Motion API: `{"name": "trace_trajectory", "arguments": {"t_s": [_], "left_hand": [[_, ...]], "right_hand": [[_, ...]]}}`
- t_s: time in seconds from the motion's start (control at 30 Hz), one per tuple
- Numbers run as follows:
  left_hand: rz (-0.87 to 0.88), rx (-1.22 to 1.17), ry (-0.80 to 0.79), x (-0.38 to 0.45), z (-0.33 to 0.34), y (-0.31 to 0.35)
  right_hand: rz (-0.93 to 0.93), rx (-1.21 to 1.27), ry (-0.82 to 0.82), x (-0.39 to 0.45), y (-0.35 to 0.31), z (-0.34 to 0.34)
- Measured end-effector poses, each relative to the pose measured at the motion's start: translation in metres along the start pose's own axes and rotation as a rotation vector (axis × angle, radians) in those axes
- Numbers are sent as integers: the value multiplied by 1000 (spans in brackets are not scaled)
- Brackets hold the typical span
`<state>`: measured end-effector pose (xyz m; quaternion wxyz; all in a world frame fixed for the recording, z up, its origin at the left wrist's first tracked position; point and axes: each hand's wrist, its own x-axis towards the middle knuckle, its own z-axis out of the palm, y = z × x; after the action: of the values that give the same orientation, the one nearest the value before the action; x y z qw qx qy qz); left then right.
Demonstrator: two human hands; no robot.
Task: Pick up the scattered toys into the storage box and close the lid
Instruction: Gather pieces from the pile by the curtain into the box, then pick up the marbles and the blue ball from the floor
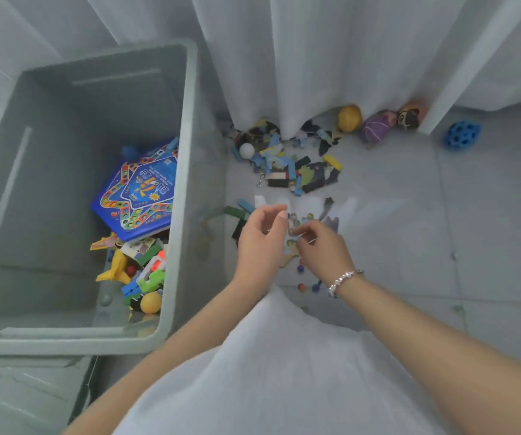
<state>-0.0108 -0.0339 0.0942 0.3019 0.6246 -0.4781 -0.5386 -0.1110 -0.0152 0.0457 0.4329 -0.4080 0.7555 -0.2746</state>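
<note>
Nearest, a white-clothed lap fills the bottom of the view, and both forearms reach forward over it to the floor [409, 221]. The right wrist wears a beaded bracelet [343, 279]. The left hand [260, 238] hovers just above the floor with fingers loosely curled and thumb and forefinger apart; it appears to hold nothing. The right hand [322, 243], just beside it, has its fingertips curled together over a cluster of small marbles [300, 219], but blur hides whether it pinches one. More marbles lie on the floor below the right hand, towards the wrist.

Left of the left hand stands the grey storage box [177, 189], lid off and open at the top. Its contents are heaped against the wall nearest the hands: a blue board-game box [140, 196] lies tilted on top, and nearer the camera sit a yellow toy plane [116, 268], green and white plastic pieces, and an orange ball [151, 302]. The rest of the box floor is bare.

Beyond the hands lies a scatter of toys: coloured blocks and puzzle pieces [293, 167], a white ball [246, 150] and a small metal hook [260, 180]. Farther still, against the white curtain [315, 58], rest a yellow ball [349, 118], a purple ball [375, 128] and a brown-and-orange toy [411, 116]. A blue holed ball [462, 134] sits far right of the right hand.
</note>
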Motion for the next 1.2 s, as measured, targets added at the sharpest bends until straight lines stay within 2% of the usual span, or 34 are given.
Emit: {"name": "trace_trajectory", "arguments": {"t_s": [0.33, 0.53, 0.77, 0.87, 1.03, 1.13, 1.2], "left_hand": [[-267, -42, 51, 2, 39, -111], [-339, 66, 33, 8, 43, -149], [-278, 286, -107, 16, 40, -184], [-197, 381, -170, 23, 37, -193], [-33, 583, -239, 31, 35, -197], [-8, 563, -237, 32, 38, -194], [-75, 453, -213, 30, 41, -190]], "right_hand": [[199, 18, -44, -1, 105, 44], [169, -32, -21, -9, 141, 56], [154, -66, -69, -23, 161, 65], [144, -103, -95, -24, 163, 72], [133, -148, -38, -23, 167, 79], [205, -9, 17, -21, 167, 73], [255, 105, 56, -23, 167, 63]]}}
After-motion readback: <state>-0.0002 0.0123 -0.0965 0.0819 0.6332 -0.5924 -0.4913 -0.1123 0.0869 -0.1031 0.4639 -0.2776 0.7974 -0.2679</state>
